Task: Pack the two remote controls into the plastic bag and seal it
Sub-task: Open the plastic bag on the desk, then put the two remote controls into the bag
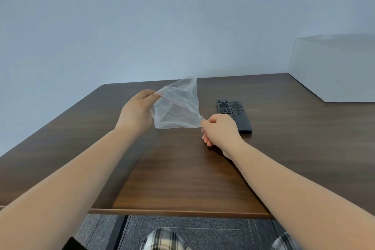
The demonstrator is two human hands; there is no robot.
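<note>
Meanwhile both hands' fingers pinch the empty plastic bag (178, 107); two remote controls (233, 114) lie beside it.

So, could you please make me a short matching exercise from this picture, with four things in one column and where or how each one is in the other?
Things:
1. plastic bag
2. two remote controls
3. left hand
4. white box

States:
A. lying side by side on the table, outside the bag
B. standing at the far right of the table
C. held up between both hands, nothing inside
D. pinching the bag's red-lined edge

Pairs: 1-C, 2-A, 3-D, 4-B

The right hand pinches the bag's other corner, just in front of the remotes.
</note>
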